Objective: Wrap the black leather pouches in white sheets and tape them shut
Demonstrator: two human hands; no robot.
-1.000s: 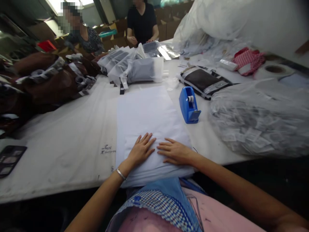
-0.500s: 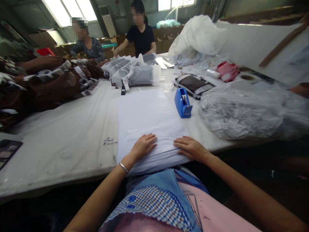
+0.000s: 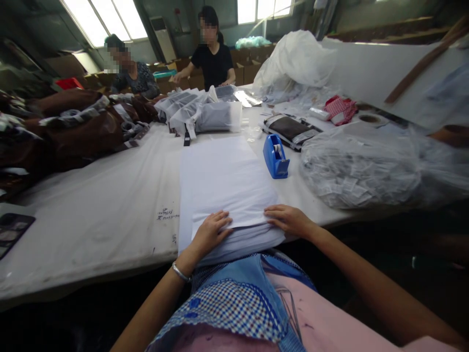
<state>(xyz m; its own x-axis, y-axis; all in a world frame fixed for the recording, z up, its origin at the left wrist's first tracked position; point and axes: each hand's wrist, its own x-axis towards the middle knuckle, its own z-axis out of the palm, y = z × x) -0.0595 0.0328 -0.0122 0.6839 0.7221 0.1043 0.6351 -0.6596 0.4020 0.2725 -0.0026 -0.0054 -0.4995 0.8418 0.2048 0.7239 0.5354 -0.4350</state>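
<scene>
A stack of thin white sheets (image 3: 223, 171) lies at the table's front edge, directly before me; its near end is loose and rippled. My left hand (image 3: 213, 230) rests on the left side of the near end, fingers stretched out over the top sheets. At the right edge of the stack, my right hand (image 3: 287, 218) touches the sheets with its fingertips, fingers extended and thumb side low. Whether its thumb is under a sheet I cannot tell. Just beyond the right hand stands a blue tape dispenser (image 3: 275, 157).
Brown bags (image 3: 80, 127) are heaped on the left, and grey wrapped packs (image 3: 216, 116) lie at the back. To the right sit a clear plastic bag of small packets (image 3: 362, 171) and a dark folded item (image 3: 291, 128). Two people work across the table (image 3: 120, 210).
My left hand has slid slightly left and toward me over the sheets. The right hand has shifted only a little. The camera view has tilted slightly.
</scene>
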